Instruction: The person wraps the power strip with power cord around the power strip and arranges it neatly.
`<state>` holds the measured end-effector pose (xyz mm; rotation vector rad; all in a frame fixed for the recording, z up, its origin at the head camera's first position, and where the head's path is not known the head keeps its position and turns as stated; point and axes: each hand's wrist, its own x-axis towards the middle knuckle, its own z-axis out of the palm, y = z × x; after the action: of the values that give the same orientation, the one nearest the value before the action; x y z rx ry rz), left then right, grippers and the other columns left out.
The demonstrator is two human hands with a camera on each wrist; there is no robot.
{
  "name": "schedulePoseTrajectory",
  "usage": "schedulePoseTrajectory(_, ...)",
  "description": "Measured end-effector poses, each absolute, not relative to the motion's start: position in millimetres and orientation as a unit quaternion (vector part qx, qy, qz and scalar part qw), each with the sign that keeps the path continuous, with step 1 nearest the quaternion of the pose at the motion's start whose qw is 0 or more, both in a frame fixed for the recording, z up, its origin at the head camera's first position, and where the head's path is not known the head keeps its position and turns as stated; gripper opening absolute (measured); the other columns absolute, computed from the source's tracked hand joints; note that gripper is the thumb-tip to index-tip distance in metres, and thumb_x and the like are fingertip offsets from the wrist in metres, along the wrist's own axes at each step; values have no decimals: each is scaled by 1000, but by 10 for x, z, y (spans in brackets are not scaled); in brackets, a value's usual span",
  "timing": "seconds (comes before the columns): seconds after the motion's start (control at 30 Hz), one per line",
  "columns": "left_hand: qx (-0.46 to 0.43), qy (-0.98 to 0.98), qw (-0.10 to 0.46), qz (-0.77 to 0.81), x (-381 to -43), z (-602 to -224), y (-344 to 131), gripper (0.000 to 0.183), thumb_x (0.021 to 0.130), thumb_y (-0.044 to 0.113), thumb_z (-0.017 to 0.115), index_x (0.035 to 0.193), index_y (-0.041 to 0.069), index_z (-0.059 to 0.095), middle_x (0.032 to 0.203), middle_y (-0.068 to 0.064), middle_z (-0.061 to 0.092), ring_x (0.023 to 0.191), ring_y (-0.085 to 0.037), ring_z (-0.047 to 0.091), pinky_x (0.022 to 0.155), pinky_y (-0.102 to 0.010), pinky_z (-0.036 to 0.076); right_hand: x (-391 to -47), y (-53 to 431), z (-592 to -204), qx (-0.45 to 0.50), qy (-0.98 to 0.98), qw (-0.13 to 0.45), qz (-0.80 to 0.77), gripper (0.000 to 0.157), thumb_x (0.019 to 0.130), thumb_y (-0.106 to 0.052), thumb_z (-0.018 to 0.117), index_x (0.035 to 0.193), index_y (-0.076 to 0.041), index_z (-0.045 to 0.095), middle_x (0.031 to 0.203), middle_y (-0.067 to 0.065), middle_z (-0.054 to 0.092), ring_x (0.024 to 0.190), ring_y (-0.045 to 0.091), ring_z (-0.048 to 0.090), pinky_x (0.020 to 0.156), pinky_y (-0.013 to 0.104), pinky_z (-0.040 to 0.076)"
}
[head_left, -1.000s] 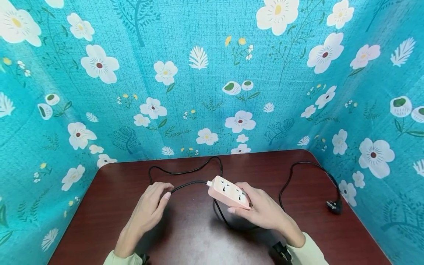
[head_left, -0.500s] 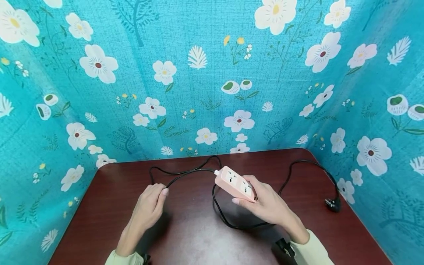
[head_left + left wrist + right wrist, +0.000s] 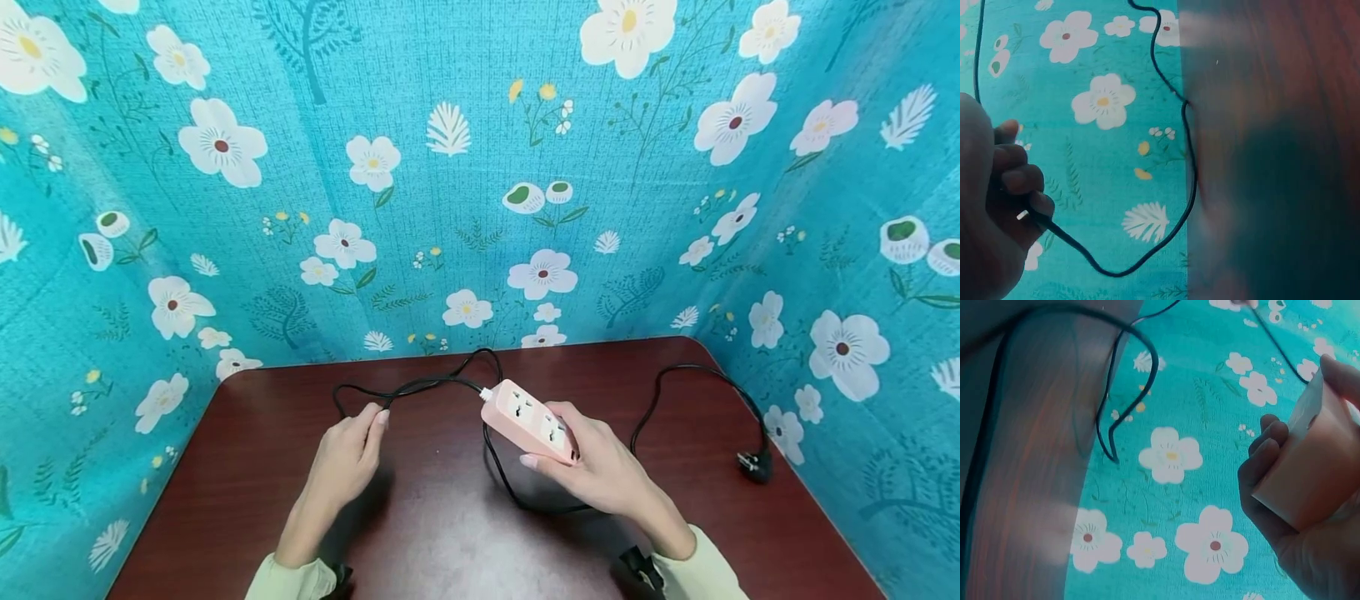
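My right hand [image 3: 600, 462] grips a pink power strip [image 3: 528, 422] by its near end, thumb on one side and fingers on the other. The strip is tilted, its white socket face up and its cord end pointing away to the left. In the right wrist view the pink end of the strip [image 3: 1319, 472] fills my palm. My left hand [image 3: 345, 458] holds the black cord [image 3: 1072, 240] with curled fingers, left of the strip. From the strip's white collar the cord [image 3: 450, 380] runs across to that hand.
More of the cord lies in loops on the dark red table [image 3: 442, 517], along the back edge and under the right forearm. Its black plug [image 3: 754, 465] rests near the right edge. A blue flowered cloth [image 3: 465, 208] hangs behind and at both sides.
The power strip first moved away and right, then slightly back left. My left fingers closed on the cord, and that hand has shifted a little away. The plug stays in place.
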<state>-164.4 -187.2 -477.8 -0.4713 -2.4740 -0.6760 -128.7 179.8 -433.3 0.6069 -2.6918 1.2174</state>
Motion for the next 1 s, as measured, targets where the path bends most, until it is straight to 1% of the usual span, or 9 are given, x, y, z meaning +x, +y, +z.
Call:
schedulePoseTrajectory(0.1,-165,-929,232,-238,-1649,-4807,-1796,27,108,18,58,82,17,51,59,12,30,53,-6,34,53,-24,31,-1272,1761,-4333,192,-885,60,419,60,86,-45,86,136,-32,55,102,-13,69,83,3,61,68,23,50)
schedulePoseTrajectory(0.23,-163,-939,209,-221,-1652,-4845,-1708,29,109,22,56,82,16,48,58,11,25,51,-6,30,50,-24,29,-1264,1719,-4336,193,-877,60,436,58,86,-42,87,134,-35,56,99,-13,70,81,4,62,65,24,50)
schedulePoseTrajectory(0.37,-167,-949,194,-186,-1651,-4859,-1629,28,109,24,56,85,14,48,55,8,24,46,-10,32,46,-27,29,-1251,1687,-4347,196,-871,66,447,57,84,-37,88,133,-32,58,99,-12,71,81,4,62,65,24,50)
schedulePoseTrajectory(0.5,-175,-955,173,-162,-1642,-4865,-1543,27,110,27,55,87,14,48,53,7,26,44,-12,35,45,-29,29,-1237,1663,-4366,198,-863,79,457,57,84,-33,89,132,-29,59,100,-11,71,80,4,61,64,24,50)
schedulePoseTrajectory(0.63,-179,-959,156,-153,-1637,-4880,-1464,28,111,30,53,87,15,48,52,6,29,44,-13,39,45,-30,30,-1234,1629,-4376,199,-856,87,469,56,85,-32,89,132,-29,59,101,-10,71,79,4,61,63,24,50)
schedulePoseTrajectory(0.8,-174,-964,138,-148,-1623,-4936,-1370,30,111,32,51,86,16,48,51,6,32,44,-16,43,45,-31,33,-1244,1576,-4421,218,-845,96,480,53,88,-30,87,133,-26,60,98,-6,71,78,5,60,63,24,50)
schedulePoseTrajectory(1.0,-196,-965,116,-131,-1575,-4994,-1217,33,112,34,48,86,15,48,52,6,33,45,-16,46,46,-33,35,-1257,1498,-4476,226,-837,112,486,52,87,-29,87,132,-25,61,96,-5,72,77,4,60,63,23,50)
